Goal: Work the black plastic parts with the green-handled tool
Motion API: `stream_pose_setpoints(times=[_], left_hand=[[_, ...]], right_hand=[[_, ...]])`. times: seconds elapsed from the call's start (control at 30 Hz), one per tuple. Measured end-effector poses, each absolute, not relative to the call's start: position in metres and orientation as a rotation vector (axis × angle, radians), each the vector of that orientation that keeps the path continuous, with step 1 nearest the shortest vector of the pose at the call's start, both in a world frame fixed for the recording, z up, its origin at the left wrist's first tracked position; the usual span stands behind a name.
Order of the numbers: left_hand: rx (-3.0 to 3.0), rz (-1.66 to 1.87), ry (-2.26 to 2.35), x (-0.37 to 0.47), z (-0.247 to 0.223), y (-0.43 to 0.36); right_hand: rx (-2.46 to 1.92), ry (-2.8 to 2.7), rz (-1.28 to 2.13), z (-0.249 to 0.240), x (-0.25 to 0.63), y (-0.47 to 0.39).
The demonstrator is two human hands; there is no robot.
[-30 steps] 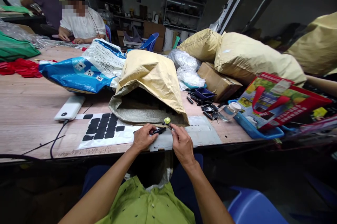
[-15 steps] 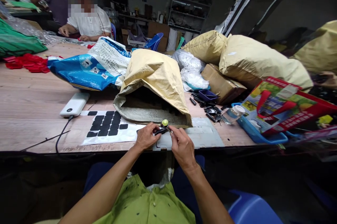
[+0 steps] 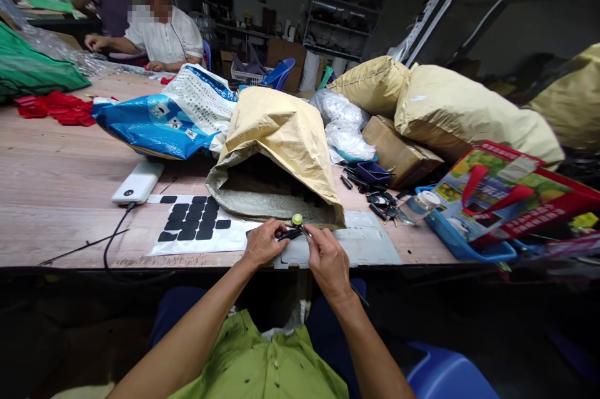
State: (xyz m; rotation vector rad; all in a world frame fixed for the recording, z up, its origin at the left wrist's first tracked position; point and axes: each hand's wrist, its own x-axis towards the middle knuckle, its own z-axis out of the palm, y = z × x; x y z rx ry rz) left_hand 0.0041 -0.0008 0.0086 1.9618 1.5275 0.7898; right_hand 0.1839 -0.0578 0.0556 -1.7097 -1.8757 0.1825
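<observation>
Co-worker's hand (image 3: pixel 96 43) reaches farther out than half a second ago | left hand (image 3: pixel 265 244) pinches black piece (image 3: pixel 291 234), long axis running rightward toward right hand (image 3: pixel 329 259) | right hand pinches slim piece (image 3: pixel 305 231), tip by yellow-green disc (image 3: pixel 297 219) | at desk (image 3: pixel 60 180)'s front edge

Sack (image 3: pixel 281 127) behind hands (image 3: pixel 265 244) — power bank (image 3: pixel 139 182) left, jar (image 3: pixel 417 207) right.

A thin black stick (image 3: pixel 291 234) tilts beside a slim shiny rod (image 3: pixel 304 230), near a small round yellow-green piece (image 3: pixel 297 219).
</observation>
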Motion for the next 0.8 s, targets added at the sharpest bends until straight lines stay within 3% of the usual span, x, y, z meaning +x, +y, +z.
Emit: stream_pose_setpoints(times=[0.47, 0.8], left_hand=[[2.018, 0.803, 1.557, 0.007, 0.007, -0.002], [2.04, 0.759, 1.549, 0.005, 0.004, -0.001]], right_hand=[[-2.001, -1.755, -0.25, -0.006, 0.213, -0.008], [-2.041, -1.749, -0.258, -0.006, 0.21, -0.008]])
